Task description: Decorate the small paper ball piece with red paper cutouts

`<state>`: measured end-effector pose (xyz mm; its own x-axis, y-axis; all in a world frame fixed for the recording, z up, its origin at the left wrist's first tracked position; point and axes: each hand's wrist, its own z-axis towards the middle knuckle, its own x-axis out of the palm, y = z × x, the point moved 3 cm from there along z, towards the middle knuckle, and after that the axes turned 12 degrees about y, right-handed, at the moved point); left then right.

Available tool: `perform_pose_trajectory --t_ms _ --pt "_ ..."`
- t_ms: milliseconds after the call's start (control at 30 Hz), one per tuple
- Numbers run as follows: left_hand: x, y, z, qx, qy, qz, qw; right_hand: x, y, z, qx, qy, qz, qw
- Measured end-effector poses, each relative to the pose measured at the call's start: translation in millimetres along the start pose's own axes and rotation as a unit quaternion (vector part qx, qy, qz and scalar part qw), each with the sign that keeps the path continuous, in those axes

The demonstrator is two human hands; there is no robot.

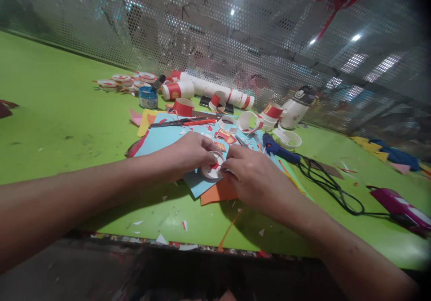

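Between my two hands is a white round paper-cup base (209, 171) with a red piece and dark lines inside its rim. My left hand (193, 152) is closed on its left and upper side, thumb over the rim. The fingers of my right hand (244, 168) pinch at its right edge; whether they hold a further small piece I cannot make out. Beneath the hands lie light-blue paper (168, 141) and an orange sheet (218, 192). Red paper cut-outs (225, 135) and cut cup rings (249, 121) lie just beyond.
A blue glue gun (279, 149) with a black cable lies right, near a magenta device (400, 206). Behind are orange-handled scissors (200, 122), a blue jar (148, 98), paper cups (178, 90), a white kettle-like container (296, 110) and finished-looking discs (123, 81). Scraps litter the green table (60, 126).
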<state>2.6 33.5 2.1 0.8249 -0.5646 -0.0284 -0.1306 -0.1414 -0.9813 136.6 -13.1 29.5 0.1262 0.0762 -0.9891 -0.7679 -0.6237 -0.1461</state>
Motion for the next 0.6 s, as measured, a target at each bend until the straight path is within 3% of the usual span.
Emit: perform_pose_trajectory --t_ms 267,600 --pt "-2.5 2.6 0.6 -0.003 0.002 0.006 1.000 3.6 0.2 0.9 0.009 0.015 0.031 0.999" --pt "-1.5 1.4 -1.0 -0.022 0.015 -0.009 1.000 -8.3 -21.5 1.0 -0.024 -0.061 0.171 0.983"
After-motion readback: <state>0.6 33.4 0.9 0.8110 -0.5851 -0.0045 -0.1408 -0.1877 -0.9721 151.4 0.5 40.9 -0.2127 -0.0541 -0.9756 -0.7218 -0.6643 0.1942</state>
